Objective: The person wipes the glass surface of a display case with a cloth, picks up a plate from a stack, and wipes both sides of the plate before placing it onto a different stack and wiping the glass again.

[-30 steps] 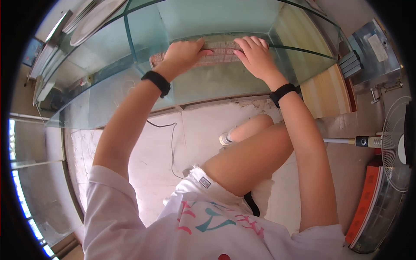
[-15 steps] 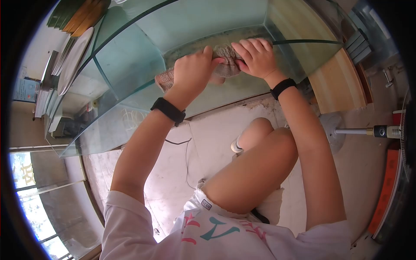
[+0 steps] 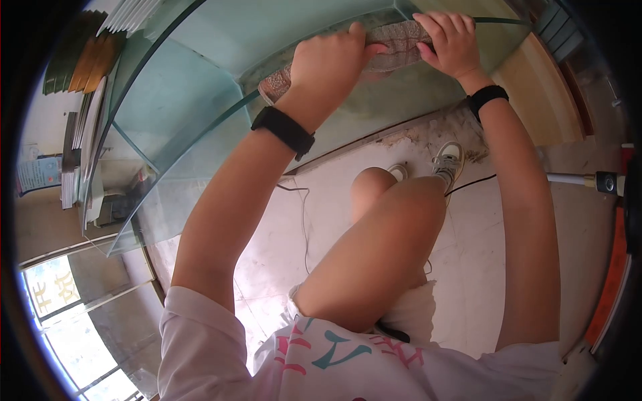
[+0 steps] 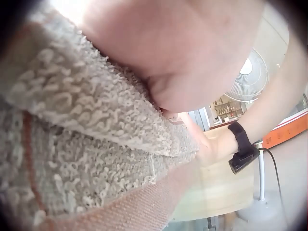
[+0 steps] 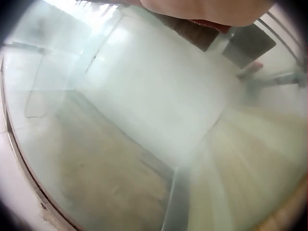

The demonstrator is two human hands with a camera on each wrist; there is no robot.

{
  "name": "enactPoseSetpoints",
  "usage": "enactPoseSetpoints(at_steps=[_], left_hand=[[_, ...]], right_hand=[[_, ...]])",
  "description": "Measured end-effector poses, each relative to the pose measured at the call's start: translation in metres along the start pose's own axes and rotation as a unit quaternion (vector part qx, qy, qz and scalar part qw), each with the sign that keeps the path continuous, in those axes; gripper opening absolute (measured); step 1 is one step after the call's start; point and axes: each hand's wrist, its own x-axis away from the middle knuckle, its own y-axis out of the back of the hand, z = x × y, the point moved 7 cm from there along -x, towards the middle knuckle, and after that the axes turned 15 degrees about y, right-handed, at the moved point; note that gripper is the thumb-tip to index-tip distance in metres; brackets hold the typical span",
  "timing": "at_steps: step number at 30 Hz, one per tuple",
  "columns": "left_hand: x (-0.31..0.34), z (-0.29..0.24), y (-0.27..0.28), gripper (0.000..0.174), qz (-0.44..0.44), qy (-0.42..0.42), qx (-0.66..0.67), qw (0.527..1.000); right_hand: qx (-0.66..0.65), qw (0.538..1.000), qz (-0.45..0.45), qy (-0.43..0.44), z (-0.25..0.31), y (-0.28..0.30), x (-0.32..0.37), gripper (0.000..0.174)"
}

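A bunched, brownish-grey looped cloth (image 3: 396, 47) lies along the top edge of a glass tank (image 3: 200, 134) in the head view. The left hand (image 3: 329, 63) grips its left part, with one end sticking out past the wrist side. At the other end the right hand (image 3: 455, 41) pinches the cloth between thumb and fingers. Close up in the left wrist view, the folded cloth (image 4: 96, 115) shows thick loops and a reddish stripe, beneath the left hand (image 4: 178, 48). Only a strip of the right hand (image 5: 207, 10) shows in the right wrist view.
A wooden panel (image 3: 545, 93) stands at the tank's right end. Stacked plates and books (image 3: 90, 134) are at the left. A fan pole (image 3: 568, 179) stands at the right, and a thin cable (image 3: 306, 227) runs over the floor below the tank.
Both hands have shifted right and up in the head view with the cloth. The cloth went from stretched along the edge to bunched, then lengthened again between the hands. The view has turned, and a shoe now shows.
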Motion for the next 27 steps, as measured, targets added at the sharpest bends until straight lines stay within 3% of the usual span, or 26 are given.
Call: enactPoseSetpoints(at_steps=[2, 3, 4, 5, 7, 14, 16, 18, 20, 21, 22, 24, 27], left_hand=[[-0.002, -0.008, 0.001, 0.051, -0.017, -0.012, -0.024, 0.999], [-0.004, -0.008, -0.001, 0.051, 0.015, 0.013, -0.023, 1.000], [-0.006, -0.007, -0.004, 0.052, 0.046, 0.038, -0.022, 0.998], [-0.007, -0.010, 0.000, 0.052, 0.051, 0.042, -0.023, 0.998], [-0.007, -0.013, 0.004, 0.029, 0.077, 0.069, 0.003, 0.995], [-0.007, -0.006, 0.001, 0.037, 0.059, 0.058, 0.055, 0.995], [-0.009, -0.007, 0.002, 0.037, 0.117, 0.028, 0.078, 0.990], [-0.010, -0.001, 0.009, 0.039, 0.111, 0.023, 0.094, 0.989], [-0.001, -0.005, 0.026, 0.039, 0.077, -0.123, 0.061, 0.988], [-0.008, -0.008, -0.011, 0.039, 0.078, -0.112, 0.061, 0.989], [-0.013, -0.008, -0.019, 0.038, 0.091, -0.076, 0.067, 0.991], [-0.017, -0.004, -0.032, 0.037, 0.097, -0.041, 0.083, 0.991], [-0.018, 0.005, -0.039, 0.033, 0.087, -0.016, 0.116, 0.989]], right_hand=[[0.006, 1.000, 0.007, -0.011, 0.001, -0.005, 0.005, 0.045], [0.001, 0.996, 0.082, -0.025, 0.000, -0.014, 0.009, 0.057], [-0.004, 0.996, 0.082, -0.026, 0.000, -0.016, 0.010, 0.057], [0.005, 0.999, 0.042, -0.014, 0.001, -0.008, 0.001, 0.051], [0.012, 1.000, 0.016, -0.009, 0.003, -0.007, 0.001, 0.047], [-0.006, 1.000, 0.002, -0.002, 0.007, 0.004, -0.010, 0.046], [-0.004, 1.000, 0.022, 0.005, 0.009, 0.010, -0.014, 0.046], [-0.013, 0.999, 0.031, -0.027, 0.009, 0.013, -0.022, 0.046], [-0.012, 0.997, 0.053, -0.050, 0.014, 0.017, -0.031, 0.046], [-0.012, 0.993, 0.074, -0.086, 0.017, -0.006, -0.008, 0.046], [-0.012, 0.994, 0.074, -0.075, 0.021, -0.003, -0.013, 0.046], [-0.052, 0.979, 0.134, -0.145, 0.020, -0.002, -0.014, 0.045], [-0.006, 0.976, 0.176, -0.127, 0.015, -0.015, -0.009, 0.046]])
